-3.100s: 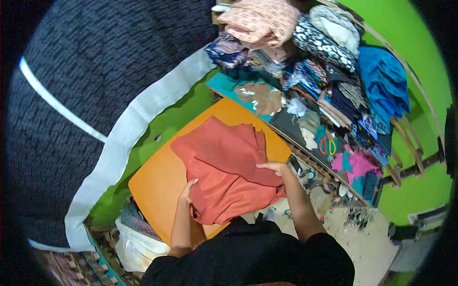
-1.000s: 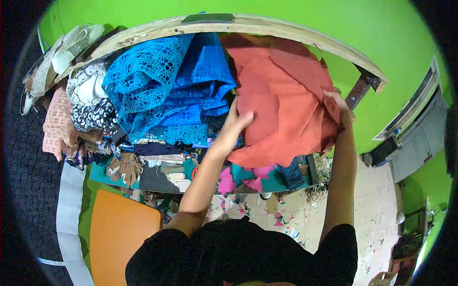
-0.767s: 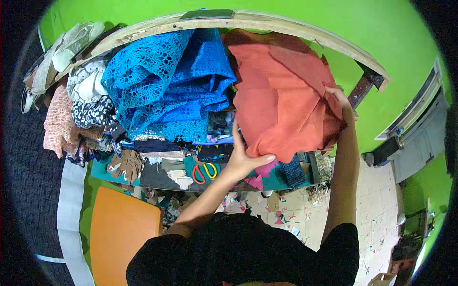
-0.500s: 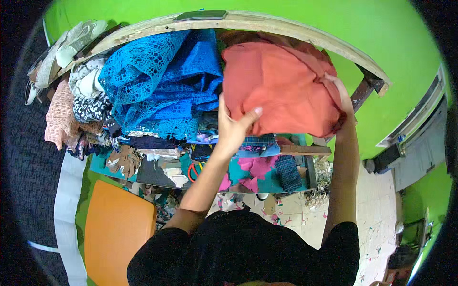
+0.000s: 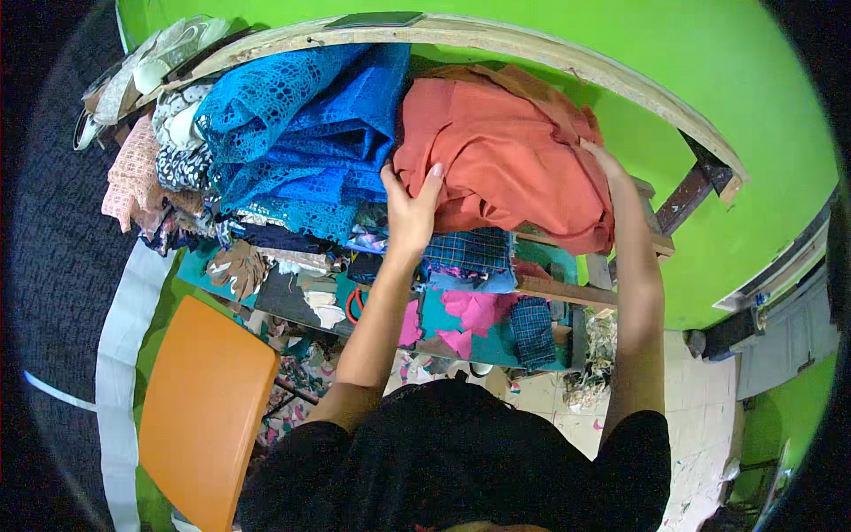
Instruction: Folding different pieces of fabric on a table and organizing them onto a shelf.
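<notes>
A folded bundle of coral-red fabric lies on the upper shelf, its front creased and sagging over the edge. My left hand grips its lower left side, thumb up on the front and fingers toward the blue cloth. At the bundle's right side my right hand holds the edge, its fingers partly hidden by folds. Blue lace fabric and smooth blue fabric are heaped just to the left. Brownish-orange cloth shows behind the coral bundle.
A wooden rail runs along the shelf's far side. Pink lace and patterned cloths are piled at left. Below is a green table with pink scraps, plaid pieces and orange-handled scissors. An orange chair stands lower left.
Both hands and the coral bundle have shifted slightly left, against the blue fabric. The bundle has settled lower with more creases, and more plaid cloth shows beneath it. The view has tilted.
</notes>
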{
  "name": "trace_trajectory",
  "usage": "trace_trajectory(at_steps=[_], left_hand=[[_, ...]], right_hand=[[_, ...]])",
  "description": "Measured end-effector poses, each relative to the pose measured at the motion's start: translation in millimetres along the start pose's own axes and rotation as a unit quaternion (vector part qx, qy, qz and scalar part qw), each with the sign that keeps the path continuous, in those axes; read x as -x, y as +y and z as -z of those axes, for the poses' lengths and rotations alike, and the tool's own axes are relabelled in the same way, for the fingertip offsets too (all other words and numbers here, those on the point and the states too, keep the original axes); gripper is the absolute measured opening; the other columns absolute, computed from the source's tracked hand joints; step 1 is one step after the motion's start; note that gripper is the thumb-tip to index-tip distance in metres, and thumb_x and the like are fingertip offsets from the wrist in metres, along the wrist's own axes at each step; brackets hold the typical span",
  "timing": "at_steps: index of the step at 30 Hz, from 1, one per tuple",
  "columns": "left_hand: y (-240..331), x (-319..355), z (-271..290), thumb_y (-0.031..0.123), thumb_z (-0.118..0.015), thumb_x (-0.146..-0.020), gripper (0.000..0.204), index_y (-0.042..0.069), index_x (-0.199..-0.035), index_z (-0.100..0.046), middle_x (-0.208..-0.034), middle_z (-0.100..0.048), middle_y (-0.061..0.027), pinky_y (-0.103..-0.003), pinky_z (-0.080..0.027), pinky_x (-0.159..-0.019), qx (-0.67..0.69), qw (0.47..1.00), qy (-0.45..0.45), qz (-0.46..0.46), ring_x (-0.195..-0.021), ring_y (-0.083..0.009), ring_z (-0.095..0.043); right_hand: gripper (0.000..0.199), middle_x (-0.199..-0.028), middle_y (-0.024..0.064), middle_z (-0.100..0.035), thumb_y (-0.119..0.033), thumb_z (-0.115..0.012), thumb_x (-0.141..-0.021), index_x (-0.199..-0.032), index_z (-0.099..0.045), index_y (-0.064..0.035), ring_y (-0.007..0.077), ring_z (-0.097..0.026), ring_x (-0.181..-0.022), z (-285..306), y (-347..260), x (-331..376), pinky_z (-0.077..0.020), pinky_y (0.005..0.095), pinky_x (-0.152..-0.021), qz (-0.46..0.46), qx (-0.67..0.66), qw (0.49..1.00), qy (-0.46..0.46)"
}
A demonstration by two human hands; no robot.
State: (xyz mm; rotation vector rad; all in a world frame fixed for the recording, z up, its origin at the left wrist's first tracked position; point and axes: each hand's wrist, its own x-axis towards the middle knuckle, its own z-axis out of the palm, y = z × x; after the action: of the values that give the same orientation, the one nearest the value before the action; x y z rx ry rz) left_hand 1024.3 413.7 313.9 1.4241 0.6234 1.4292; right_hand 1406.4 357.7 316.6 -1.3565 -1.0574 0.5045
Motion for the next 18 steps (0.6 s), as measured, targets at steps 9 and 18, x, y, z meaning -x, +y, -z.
trace_trajectory(at_steps=[9,18], left_hand=[[-24.6,100.8,19.6,0.012,-0.062,-0.063,0.044,0.004,-0.104,-0.048,-0.109,-0.039,-0.0168,-0.038,-0.023,-0.087,-0.314,0.869,0.107,-0.368,-0.102,-0.0292,-0.036],[-40.5,45.6,7.8,0.013,-0.061,-0.067,0.036,0.002,-0.100,-0.050,-0.096,-0.047,-0.0172,-0.041,-0.036,-0.077,-0.391,0.872,0.026,-0.293,-0.090,-0.0348,-0.044]], right_hand=[[0.079,-0.118,0.0248,-0.040,-0.060,-0.053,-0.065,-0.117,-0.041,-0.0022,0.0381,-0.034,-0.113,-96.2,-154.1,77.6,-0.0247,0.0435,-0.095,0.140,0.470,0.870,0.051],[0.095,-0.134,0.0171,-0.020,-0.059,-0.063,-0.055,-0.131,-0.021,-0.0213,0.0443,-0.017,-0.121,-159.7,-117.7,124.1,-0.0138,0.0636,-0.091,0.169,0.509,0.837,-0.105]])
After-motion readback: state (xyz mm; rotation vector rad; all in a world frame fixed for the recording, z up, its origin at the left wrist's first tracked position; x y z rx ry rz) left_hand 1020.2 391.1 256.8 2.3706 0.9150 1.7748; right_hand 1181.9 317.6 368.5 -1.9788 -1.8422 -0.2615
